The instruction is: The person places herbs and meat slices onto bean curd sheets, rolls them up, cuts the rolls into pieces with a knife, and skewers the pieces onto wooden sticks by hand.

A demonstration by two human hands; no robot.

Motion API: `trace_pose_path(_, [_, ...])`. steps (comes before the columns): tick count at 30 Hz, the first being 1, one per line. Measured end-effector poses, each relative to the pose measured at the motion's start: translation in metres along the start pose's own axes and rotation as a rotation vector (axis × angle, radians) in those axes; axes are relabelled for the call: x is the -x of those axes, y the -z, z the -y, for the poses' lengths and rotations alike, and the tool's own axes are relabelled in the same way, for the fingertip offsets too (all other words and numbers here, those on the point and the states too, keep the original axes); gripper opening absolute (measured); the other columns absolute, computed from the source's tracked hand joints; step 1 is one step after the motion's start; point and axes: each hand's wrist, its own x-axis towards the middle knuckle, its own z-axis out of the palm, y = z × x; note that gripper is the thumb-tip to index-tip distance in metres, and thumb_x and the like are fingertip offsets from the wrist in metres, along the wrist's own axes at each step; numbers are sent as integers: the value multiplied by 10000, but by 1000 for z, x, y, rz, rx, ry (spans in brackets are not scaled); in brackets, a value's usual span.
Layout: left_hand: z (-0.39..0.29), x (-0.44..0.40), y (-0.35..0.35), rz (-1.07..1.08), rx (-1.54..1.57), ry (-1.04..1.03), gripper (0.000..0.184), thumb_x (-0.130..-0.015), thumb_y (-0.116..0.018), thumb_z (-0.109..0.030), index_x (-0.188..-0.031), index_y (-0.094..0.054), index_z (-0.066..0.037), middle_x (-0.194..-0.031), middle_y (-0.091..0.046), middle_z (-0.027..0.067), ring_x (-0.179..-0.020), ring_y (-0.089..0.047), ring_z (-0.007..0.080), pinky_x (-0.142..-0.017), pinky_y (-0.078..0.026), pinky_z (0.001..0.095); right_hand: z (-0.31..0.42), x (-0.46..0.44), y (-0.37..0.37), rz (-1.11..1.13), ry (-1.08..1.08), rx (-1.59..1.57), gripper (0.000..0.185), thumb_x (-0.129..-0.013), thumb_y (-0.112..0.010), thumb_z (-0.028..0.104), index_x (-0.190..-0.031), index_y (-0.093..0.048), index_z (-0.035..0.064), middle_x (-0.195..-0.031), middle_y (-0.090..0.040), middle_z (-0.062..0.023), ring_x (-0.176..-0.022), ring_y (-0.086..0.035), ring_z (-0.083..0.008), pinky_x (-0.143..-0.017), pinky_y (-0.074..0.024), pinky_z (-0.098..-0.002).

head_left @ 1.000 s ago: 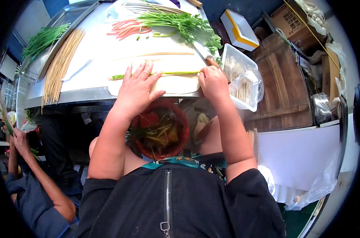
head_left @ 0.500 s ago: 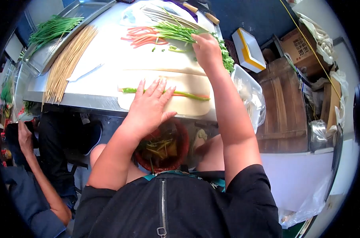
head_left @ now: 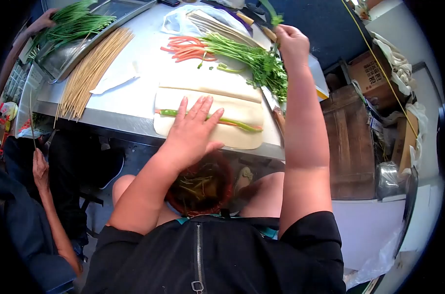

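My left hand (head_left: 190, 127) lies flat with fingers spread on a pale, cream-coloured sheet (head_left: 242, 140) at the table's front edge. Under its fingers runs a green pepper strip (head_left: 239, 124), with a bit of red beside it. Raised at the table's back right, my right hand (head_left: 295, 45) is closed in a pinch on a leafy green sprig (head_left: 277, 19), probably cilantro. Below it lies a bunch of cilantro (head_left: 266, 68), its stems beside red strips (head_left: 183, 47). A knife (head_left: 279, 120) rests right of the sheet, partly behind my forearm.
Thin wooden skewers (head_left: 92, 73) lie left, beside a metal tray (head_left: 68, 66) of long greens (head_left: 82, 27). Another person's hand (head_left: 42, 22) touches those greens; a hand (head_left: 41, 169) lower left holds a thin stick. A red basket (head_left: 227, 179) with scraps stands below the table edge.
My right hand has risen from the cilantro bunch, up and to the right, with a sprig in it. My left hand stays on the sheet. Another person's hand has appeared at the tray.
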Motion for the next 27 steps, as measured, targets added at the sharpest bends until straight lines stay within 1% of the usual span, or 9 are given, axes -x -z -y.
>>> trace_pose_path(1, [1,-2,3,-8,5,-5,757,-831,-705,-459,-1445,-446,-99,-1532,-342,208,-1442,-309,331,-1200,-133,541,6,-2,14,53,-129,-296,220,-902,-706,153,-1023,-699,-31,-784,-669,-35,-675,-614,-106,-622,-508,-264])
trace_pose_path(4, [7,-7,18,-177,151,46,745,-859,-702,-419,-1456,-421,-71,-1537,-340,206,-1453,-284,331,-1208,-125,518,20,13,49,75,-194,-616,199,-924,-669,97,-1037,-614,-57,-881,-667,-103,-707,-647,-142,-611,-531,-253])
trace_pose_path(7, [26,-6,25,-521,359,171,597,-930,-655,-282,-1422,-440,-20,-1442,-457,238,-1361,-425,368,-1145,-303,481,25,48,62,126,-260,-885,137,-928,-639,55,-1000,-612,-59,-869,-671,-125,-718,-669,-171,-642,-572,-287])
trace_pose_path(11, [64,0,34,-837,845,355,478,-1037,-491,-160,-1452,-372,46,-1447,-470,196,-1350,-450,248,-1139,-328,341,31,137,31,222,-419,-1123,102,-919,-617,16,-965,-598,-74,-893,-682,-176,-790,-701,-226,-760,-617,-344])
trace_pose_path(16, [85,15,44,-1064,990,432,404,-1038,-470,-122,-1402,-434,48,-1386,-529,186,-1304,-499,233,-1098,-377,331,69,224,-40,202,-588,-1225,150,-903,-655,22,-1014,-593,-59,-903,-675,-151,-793,-695,-225,-749,-610,-328])
trace_pose_path(21, [73,25,40,-912,784,396,405,-1040,-467,-135,-1399,-446,50,-1415,-505,174,-1314,-481,210,-1111,-371,332,65,233,-56,182,-578,-1016,161,-890,-660,-3,-1016,-574,-53,-941,-646,-132,-832,-697,-247,-750,-616,-344])
trace_pose_path(24, [46,20,37,-673,617,391,420,-1013,-516,-156,-1401,-475,-2,-1424,-509,179,-1343,-465,251,-1145,-328,385,61,232,-54,170,-602,-972,159,-885,-662,-5,-1012,-579,-53,-932,-650,-126,-825,-697,-243,-739,-617,-337])
trace_pose_path(26, [34,12,29,-396,112,37,457,-973,-568,-269,-1382,-519,-71,-1431,-502,175,-1357,-449,303,-1156,-294,444,57,234,-52,161,-622,-993,155,-883,-662,-6,-1007,-583,-53,-913,-650,-119,-817,-696,-242,-731,-616,-333])
trace_pose_path(27, [30,11,23,-391,125,19,457,-973,-568,-269,-1382,-519,-71,-1431,-502,175,-1357,-449,303,-1156,-294,444,55,235,-49,162,-644,-1017,151,-881,-662,-7,-1003,-587,-54,-895,-651,-111,-808,-695,-241,-723,-615,-329])
